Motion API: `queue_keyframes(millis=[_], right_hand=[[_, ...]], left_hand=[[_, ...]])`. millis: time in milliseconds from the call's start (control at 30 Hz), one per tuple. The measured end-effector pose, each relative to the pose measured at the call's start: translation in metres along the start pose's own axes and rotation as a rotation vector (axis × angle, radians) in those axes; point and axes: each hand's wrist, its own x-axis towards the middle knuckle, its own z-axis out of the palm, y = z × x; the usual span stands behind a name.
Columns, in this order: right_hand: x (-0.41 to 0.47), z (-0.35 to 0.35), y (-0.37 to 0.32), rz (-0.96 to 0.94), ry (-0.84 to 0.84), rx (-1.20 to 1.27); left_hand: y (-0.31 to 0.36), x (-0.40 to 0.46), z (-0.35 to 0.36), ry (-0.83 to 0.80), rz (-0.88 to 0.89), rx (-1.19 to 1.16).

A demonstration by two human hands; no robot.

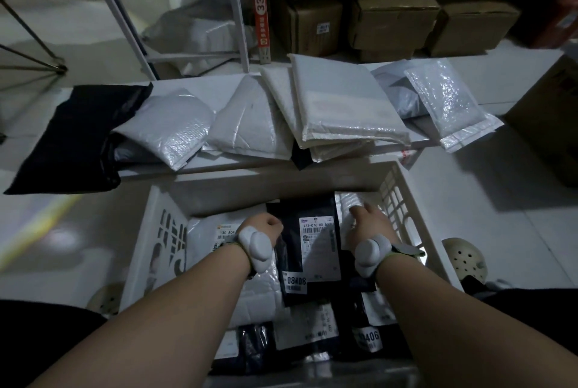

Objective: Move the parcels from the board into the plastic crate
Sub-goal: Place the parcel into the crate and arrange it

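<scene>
White slotted plastic crate [403, 200] sits dead centre on the floor, both arms reaching down into it. L hand [264, 225] is fisted w/ fingers curled under, over the seam between a white bubble mailer w/ a "130 A04" label [219, 231] and a black poly parcel w/ a white shipping label [312, 250]; can't tell if it's pinching either one. R hand [369, 218] lies flat, fingers straight, resting on a white padded mailer [348, 200] at the crate's far right corner. Grey sensor pods strapped on both wrists. More labelled bags near the crate's close edge, "406" tag showing. Just beyond the crate: flat white board [219, 165] w/ parcels on it – big black poly bag [72, 134] far left, silver bubble mailer [169, 131] overlapping it, white padded envelopes [341, 100] mid, clear bubble pouch [450, 106] far right. Behind the board, brown cardboard boxes [391, 21]. Beige perforated clog [466, 259] right of the crate.
</scene>
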Motion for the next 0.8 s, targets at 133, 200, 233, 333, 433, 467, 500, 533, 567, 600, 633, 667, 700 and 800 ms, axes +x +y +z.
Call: queue_keyframes(millis=[133, 200, 233, 333, 433, 467, 500, 533, 567, 600, 633, 667, 700, 800], right_hand=[[-0.019, -0.006, -0.02, -0.008, 0.011, 0.021], [-0.026, -0.005, -0.025, -0.008, 0.026, 0.029], [-0.033, -0.005, -0.029, -0.003, 0.028, 0.024], [-0.047, -0.006, -0.035, 0.025, -0.001, 0.025], [-0.059, -0.008, -0.042, 0.045, -0.016, 0.027], [-0.06, -0.008, -0.042, 0.05, -0.019, 0.033], [-0.065, -0.011, -0.048, 0.051, -0.007, 0.045], [-0.067, -0.013, -0.052, 0.046, -0.002, 0.07], [-0.066, -0.016, -0.052, 0.043, 0.0, 0.099], [-0.069, -0.019, -0.055, 0.037, 0.01, 0.11], [-0.072, -0.023, -0.06, 0.031, 0.016, 0.109], [-0.073, -0.028, -0.062, 0.024, 0.032, 0.112], [-0.072, -0.033, -0.061, 0.019, 0.05, 0.123], [-0.073, -0.049, -0.067, 0.012, 0.116, 0.125]], left_hand=[[-0.012, -0.017, -0.013, 0.03, -0.028, -0.094], [-0.018, -0.02, -0.014, 0.049, -0.044, -0.191], [-0.022, -0.024, -0.016, 0.055, -0.047, -0.245], [-0.026, -0.032, -0.02, 0.047, -0.044, -0.373], [-0.026, -0.038, -0.024, 0.062, -0.037, -0.447], [-0.023, -0.037, -0.024, 0.063, -0.031, -0.461], [-0.021, -0.041, -0.03, 0.074, -0.016, -0.483], [-0.019, -0.042, -0.036, 0.084, 0.006, -0.495], [-0.014, -0.041, -0.041, 0.096, 0.027, -0.502], [-0.012, -0.041, -0.049, 0.109, 0.046, -0.52], [-0.011, -0.042, -0.057, 0.125, 0.059, -0.543], [-0.009, -0.042, -0.066, 0.147, 0.07, -0.565], [-0.007, -0.04, -0.073, 0.172, 0.079, -0.577], [-0.009, -0.04, -0.096, 0.215, 0.087, -0.587]])
